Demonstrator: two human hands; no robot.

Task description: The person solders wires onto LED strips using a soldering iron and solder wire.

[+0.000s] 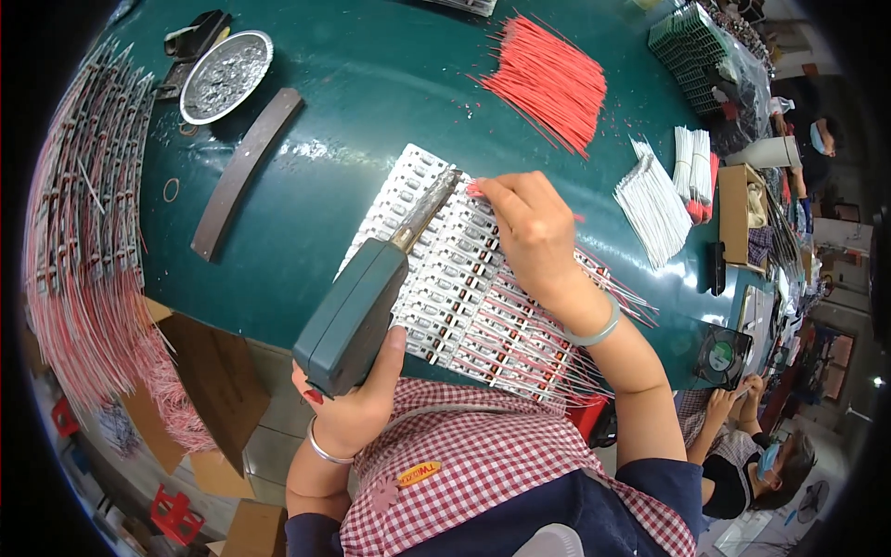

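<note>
My left hand (364, 413) is wrapped round a dark green soldering gun (355, 311). Its metal tip points up and away, resting over the far end of a white panel (422, 302) of small repeated circuit pieces. Just right of that tip, my right hand (538, 232) pinches a short red wire (476, 188) between thumb and fingertips; the wire's other end shows past the knuckles. Red and white wires (529, 330) stick out from the panel's near right rows, below my right wrist. Whether the tip touches a joint is too small to tell.
A pile of red wires (548, 84) lies at the far side, with white wire bundles (652, 204) to the right. Left are a curved brown bar (246, 176), a metal bowl (225, 79) and stacked wired panels (88, 195). A co-worker (752, 455) sits at right.
</note>
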